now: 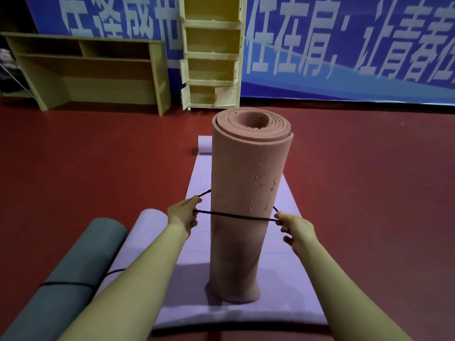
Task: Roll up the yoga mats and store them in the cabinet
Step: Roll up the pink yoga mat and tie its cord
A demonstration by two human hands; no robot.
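Near edge of floor, left: grey rolled mat (73, 274), already bound with black cord, beside lilac rolled mat (147, 225). Centre: pink rolled mat (246, 205) upright on flat lilac mat (290, 279). Our left hand (183, 215) and right hand (294, 228) each pinch one end of black cord (236, 216), looped round roll's middle. We judge step: tying pink roll. Next calls for crossing ends, cinching knot, roll kept upright. Far: yellow cabinet (211, 67) against banner (344, 45), doors open, wooden desk (93, 70) to its left.
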